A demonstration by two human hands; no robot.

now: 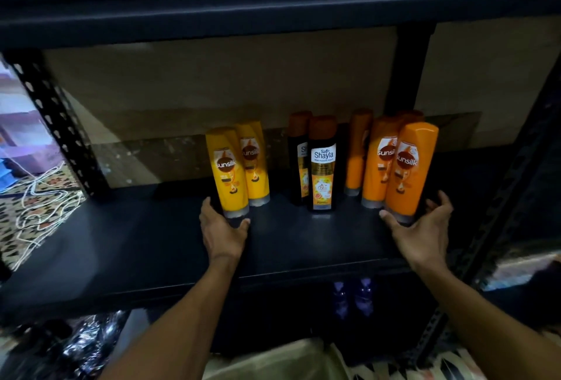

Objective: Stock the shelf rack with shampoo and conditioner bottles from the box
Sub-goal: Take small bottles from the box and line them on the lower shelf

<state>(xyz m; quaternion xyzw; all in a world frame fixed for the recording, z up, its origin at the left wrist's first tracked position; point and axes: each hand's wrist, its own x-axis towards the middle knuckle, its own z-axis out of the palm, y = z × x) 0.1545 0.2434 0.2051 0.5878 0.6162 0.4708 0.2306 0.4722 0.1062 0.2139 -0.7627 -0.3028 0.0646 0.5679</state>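
Your left hand [223, 229] grips yellow bottle [227, 167], right hand [422, 229] grips orange bottle [410, 167]. Several shelved between them; box unseen.

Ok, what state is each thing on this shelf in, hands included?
left hand: gripping front yellow Sunsilk bottle at its base
right hand: gripping front orange Sunsilk bottle at its base
front yellow Sunsilk bottle: upright on shelf
front orange Sunsilk bottle: upright on shelf
Safi Shayla bottles: upright, untouched

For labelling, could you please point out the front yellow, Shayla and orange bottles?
Front yellow bottle [226, 167]: head view, on its label.
Front Shayla bottle [323, 164]: head view, on its label.
Front orange bottle [408, 164]: head view, on its label.
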